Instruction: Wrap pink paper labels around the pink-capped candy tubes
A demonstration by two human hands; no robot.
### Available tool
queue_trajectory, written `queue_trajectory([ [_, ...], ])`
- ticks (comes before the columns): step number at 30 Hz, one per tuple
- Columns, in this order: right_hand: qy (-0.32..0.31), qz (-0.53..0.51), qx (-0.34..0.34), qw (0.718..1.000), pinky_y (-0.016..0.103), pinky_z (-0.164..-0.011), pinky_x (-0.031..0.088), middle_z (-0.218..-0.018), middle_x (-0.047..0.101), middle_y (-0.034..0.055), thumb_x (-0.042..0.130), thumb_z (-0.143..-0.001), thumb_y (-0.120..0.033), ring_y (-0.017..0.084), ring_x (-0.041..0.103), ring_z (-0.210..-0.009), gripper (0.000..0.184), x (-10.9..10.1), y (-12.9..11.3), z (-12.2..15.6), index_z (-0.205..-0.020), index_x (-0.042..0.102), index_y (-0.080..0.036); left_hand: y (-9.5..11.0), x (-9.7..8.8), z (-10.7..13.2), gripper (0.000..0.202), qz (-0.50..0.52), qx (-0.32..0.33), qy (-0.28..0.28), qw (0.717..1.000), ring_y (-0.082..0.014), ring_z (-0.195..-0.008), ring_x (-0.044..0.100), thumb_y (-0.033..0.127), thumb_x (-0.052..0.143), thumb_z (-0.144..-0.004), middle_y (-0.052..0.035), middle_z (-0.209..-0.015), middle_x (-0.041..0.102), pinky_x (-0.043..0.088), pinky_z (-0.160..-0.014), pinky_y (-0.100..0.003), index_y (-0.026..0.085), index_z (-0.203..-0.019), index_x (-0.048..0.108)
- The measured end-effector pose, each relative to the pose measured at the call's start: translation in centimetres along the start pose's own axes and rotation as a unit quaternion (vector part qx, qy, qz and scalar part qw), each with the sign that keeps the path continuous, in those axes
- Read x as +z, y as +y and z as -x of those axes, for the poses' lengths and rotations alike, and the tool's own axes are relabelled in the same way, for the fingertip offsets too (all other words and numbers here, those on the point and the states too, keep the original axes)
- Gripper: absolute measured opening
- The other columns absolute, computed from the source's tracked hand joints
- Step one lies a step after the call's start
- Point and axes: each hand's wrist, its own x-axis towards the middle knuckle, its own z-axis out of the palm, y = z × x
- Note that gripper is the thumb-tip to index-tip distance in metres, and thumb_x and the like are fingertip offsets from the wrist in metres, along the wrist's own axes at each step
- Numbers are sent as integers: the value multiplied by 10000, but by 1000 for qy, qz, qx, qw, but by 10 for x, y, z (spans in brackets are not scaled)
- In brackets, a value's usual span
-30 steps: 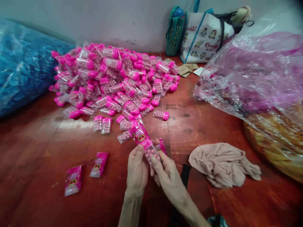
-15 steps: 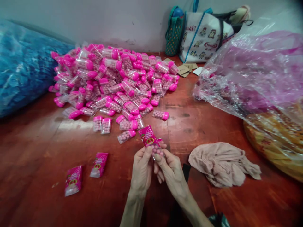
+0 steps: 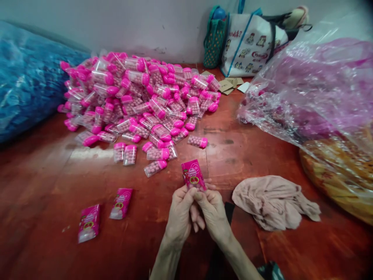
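Both my left hand and my right hand pinch the lower end of one small candy container, thumbs side by side on its front. A bright pink printed sleeve covers most of it, and a few pink balls show just above my thumbs. Its bottom end is hidden by my fingers. Two sleeved containers, one nearer and one farther, lie to the left on the red-brown wooden surface. Beyond my hands spreads a large heap of clear containers with pink caps, filled with pink balls.
A blue plastic sack stands at the left. A crumpled beige cloth lies right of my hands. Behind it are a clear and pink plastic bag and a yellow round item. A white tote and a green bottle holder stand by the wall.
The held container has shifted slightly right and turned more upright. My thumbs now meet over its lower part; the sleeve covers more of the balls than before.
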Motion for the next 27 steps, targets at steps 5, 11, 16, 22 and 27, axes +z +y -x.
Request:
queue_trajectory([
  [5,-20,-1,5,1000,155,-256,282,-290,397,-59,555,-748,-569,44,357,-214,527,0,-2,-1,-442,495,-144,5,-3,4,391,-25,34,-1,999,-128,-250,499,351,535,-813,57,-311,450,339,-222,-154,86,-1093,601],
  [11,-42,9,15,999,160,-290,305,-331,394,-71,516,-804,-527,37,337,-244,489,0,1,2,-489,497,-155,6,-6,11,317,-12,53,7,999,-125,-227,483,351,566,-786,50,-310,463,367,-232,-170,110,-972,655],
  [16,-93,28,41,994,165,-311,291,-338,386,-69,469,-843,-508,42,334,-262,495,3,10,6,-503,515,-150,6,-15,21,286,15,48,20,999,-140,-261,505,303,538,-799,14,-336,513,395,-260,-193,91,-962,641],
  [22,-134,197,10,971,177,-393,279,-422,413,-60,356,-911,-455,50,356,-344,484,17,5,18,-567,519,-157,15,-38,43,136,22,91,108,990,-118,-373,560,204,592,-754,-29,-533,647,531,-483,-281,101,-819,652],
  [27,-50,385,-80,918,202,-505,342,-546,513,-35,402,-915,-361,93,489,-499,318,6,-20,31,-734,589,-178,35,-81,63,163,-65,94,286,951,-183,-674,663,149,701,-631,-76,-708,705,533,-642,-271,89,-755,613],
])
